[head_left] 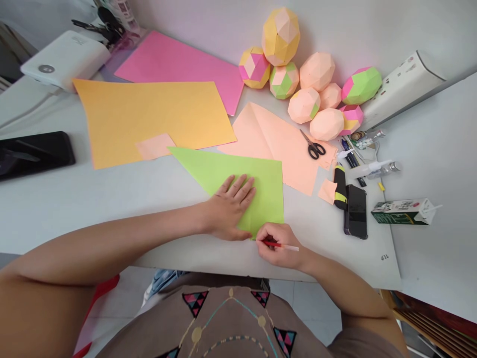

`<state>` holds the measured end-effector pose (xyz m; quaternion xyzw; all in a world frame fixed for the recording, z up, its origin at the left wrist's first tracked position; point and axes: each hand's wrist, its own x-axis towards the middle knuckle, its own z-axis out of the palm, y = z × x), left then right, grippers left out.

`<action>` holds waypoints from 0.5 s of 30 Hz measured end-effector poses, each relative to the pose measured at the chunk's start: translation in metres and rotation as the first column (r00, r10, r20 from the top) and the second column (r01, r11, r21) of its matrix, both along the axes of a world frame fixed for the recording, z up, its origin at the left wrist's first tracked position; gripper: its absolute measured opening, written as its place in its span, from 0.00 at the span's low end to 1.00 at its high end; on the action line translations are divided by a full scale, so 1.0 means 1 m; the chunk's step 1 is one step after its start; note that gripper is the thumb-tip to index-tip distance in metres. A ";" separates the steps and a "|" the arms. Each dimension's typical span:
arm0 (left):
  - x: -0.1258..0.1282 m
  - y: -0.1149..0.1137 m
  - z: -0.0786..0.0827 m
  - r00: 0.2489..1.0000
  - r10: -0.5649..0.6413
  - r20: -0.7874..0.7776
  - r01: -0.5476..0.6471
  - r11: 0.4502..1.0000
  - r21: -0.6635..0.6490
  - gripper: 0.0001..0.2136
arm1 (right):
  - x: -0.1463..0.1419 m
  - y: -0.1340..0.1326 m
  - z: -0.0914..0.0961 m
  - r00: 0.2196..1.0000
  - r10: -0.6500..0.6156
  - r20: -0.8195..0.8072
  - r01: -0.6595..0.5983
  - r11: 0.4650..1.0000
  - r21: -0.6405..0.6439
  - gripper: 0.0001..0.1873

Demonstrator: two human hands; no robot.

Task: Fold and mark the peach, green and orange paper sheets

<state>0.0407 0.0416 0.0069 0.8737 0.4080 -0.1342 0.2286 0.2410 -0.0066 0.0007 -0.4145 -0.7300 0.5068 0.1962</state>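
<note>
A sheet of green paper (266, 186), pointed at its left end, lies in front of me near the table's front edge. My left hand (230, 209) rests flat on it with the fingers spread. At the sheet's lower edge, my right hand (278, 243) grips a thin red pen (285, 245) with a pale rear end. The pen's tip is hidden by the fingers. Peach paper (276, 144) with a fold line lies behind the green sheet, and black-handled scissors (315, 149) rest on it.
Orange paper (160, 119) overlaps pink paper (186, 64) at the back left. Several faceted paper balls (316, 72) stand along the wall. To the right are a black-and-yellow cutter (340, 186), a phone (356, 211) and a drink carton (402, 211). A black device (35, 154) lies left.
</note>
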 end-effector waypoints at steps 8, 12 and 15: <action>0.001 0.001 0.001 0.999 0.003 -0.032 -0.004 1.000 -0.026 0.53 | -0.001 -0.001 -0.002 1.000 0.000 -0.011 0.000 0.999 0.039 0.05; 0.001 0.001 0.002 0.999 0.003 -0.039 -0.004 0.999 -0.037 0.53 | -0.003 -0.003 -0.004 1.000 0.021 -0.015 -0.019 0.996 0.092 0.05; 0.002 0.002 0.003 0.999 0.002 -0.040 -0.004 0.999 -0.044 0.52 | -0.004 -0.004 -0.004 1.000 0.030 0.005 -0.030 0.994 0.107 0.05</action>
